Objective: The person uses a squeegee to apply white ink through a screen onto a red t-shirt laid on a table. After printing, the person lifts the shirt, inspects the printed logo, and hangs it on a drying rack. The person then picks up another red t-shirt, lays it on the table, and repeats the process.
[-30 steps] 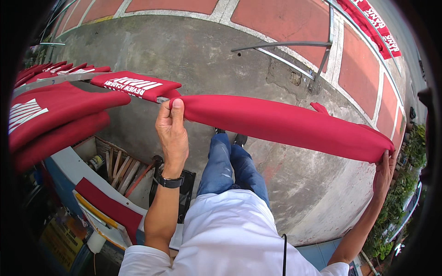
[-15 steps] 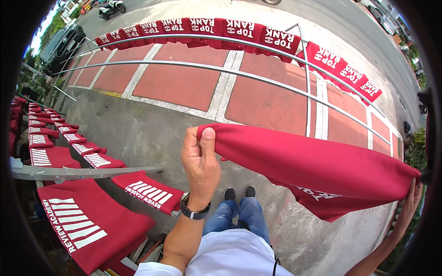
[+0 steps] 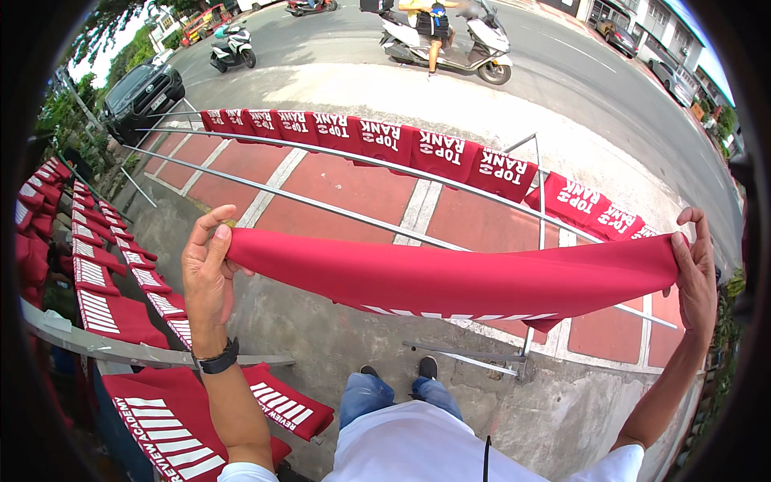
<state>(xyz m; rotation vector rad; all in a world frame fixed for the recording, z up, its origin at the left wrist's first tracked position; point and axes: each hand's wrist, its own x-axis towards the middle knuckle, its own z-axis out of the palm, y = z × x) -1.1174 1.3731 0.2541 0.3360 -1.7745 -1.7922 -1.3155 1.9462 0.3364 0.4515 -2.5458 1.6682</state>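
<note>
A red cloth (image 3: 450, 273) with white printing along its lower side is stretched horizontally across the middle of my view. My left hand (image 3: 210, 273) grips its left end with the thumb on top, some fingertips raised, and a dark watch on the wrist. My right hand (image 3: 692, 281) pinches the right end, thumb against the fabric. Behind and below the cloth run metal rails (image 3: 337, 204). Folded red cloths with white stripes (image 3: 165, 426) lie on a rack at lower left, just beyond my left forearm.
More red printed cloths (image 3: 442, 157) hang along the far rail, and rows of them (image 3: 104, 313) line a grey beam (image 3: 104, 345) at left. A dark car (image 3: 144, 96), a parked scooter (image 3: 233, 50) and a person on a white scooter (image 3: 434, 40) are on or beside the road.
The view has lifted from the ground to the rails and road. Half a second ago my left hand was nearer the middle; it has moved left, and the cloth is now stretched more level.
</note>
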